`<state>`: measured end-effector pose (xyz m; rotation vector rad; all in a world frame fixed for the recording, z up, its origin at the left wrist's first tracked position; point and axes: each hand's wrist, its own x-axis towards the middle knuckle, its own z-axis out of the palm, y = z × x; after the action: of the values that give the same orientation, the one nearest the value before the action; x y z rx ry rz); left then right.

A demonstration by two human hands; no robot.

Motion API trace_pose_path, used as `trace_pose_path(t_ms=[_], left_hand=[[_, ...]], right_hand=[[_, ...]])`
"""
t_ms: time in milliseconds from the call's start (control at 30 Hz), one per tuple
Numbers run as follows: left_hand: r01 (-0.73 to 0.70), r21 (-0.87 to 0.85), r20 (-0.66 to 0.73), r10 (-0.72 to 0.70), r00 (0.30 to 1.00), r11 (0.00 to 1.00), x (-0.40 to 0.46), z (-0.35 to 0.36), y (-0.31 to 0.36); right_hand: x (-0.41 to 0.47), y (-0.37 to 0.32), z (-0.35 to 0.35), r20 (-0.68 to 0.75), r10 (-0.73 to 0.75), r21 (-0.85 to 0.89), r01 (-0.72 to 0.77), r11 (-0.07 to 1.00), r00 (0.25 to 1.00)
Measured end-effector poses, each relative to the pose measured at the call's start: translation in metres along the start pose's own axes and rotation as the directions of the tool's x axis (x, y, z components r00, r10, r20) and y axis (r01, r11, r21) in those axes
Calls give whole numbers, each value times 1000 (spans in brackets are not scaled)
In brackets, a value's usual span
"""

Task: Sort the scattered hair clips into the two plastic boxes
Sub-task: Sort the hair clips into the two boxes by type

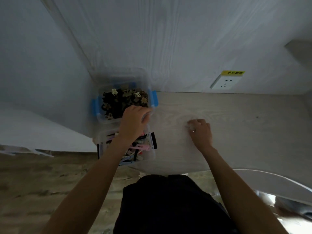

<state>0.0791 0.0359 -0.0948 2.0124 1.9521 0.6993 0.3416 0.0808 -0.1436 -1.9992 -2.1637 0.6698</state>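
Observation:
Two clear plastic boxes stand at the table's left end. The far box [108, 121], with blue latches, is full of dark and cream claw clips [123, 100]. The near box [148, 155], with black latches, holds pink and pale flat clips [141, 146]. My left hand [133, 123] hovers over the far box's near right corner, fingers curled down over the rim; what they hold is hidden. My right hand [200, 132] rests on the table [244, 125] right of the boxes, fingers bent onto the surface, with a pale blur under the fingertips.
A white wall with a power socket [226, 81] and a yellow label runs behind the table. The boxes sit at the table's left edge, with floor [42, 183] below. My dark-clothed lap [168, 205] is at the near edge, and a white chair rim [270, 181] is at the right.

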Motion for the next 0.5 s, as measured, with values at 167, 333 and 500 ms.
trace_pose_path(t_ms=[167,333,500], left_hand=[[29,-16,-56,-30,998,999,-4,-10,5],[207,67,-200,-190,961,976,6,-38,-18],[189,206,-22,-189,982,960,29,-51,-40]], right_hand=[[2,-45,-28,-29,-63,455,69,888,998],[11,-131,-79,44,-259,823,112,557,965],[43,-198,-73,-11,-389,673,294,679,921]])
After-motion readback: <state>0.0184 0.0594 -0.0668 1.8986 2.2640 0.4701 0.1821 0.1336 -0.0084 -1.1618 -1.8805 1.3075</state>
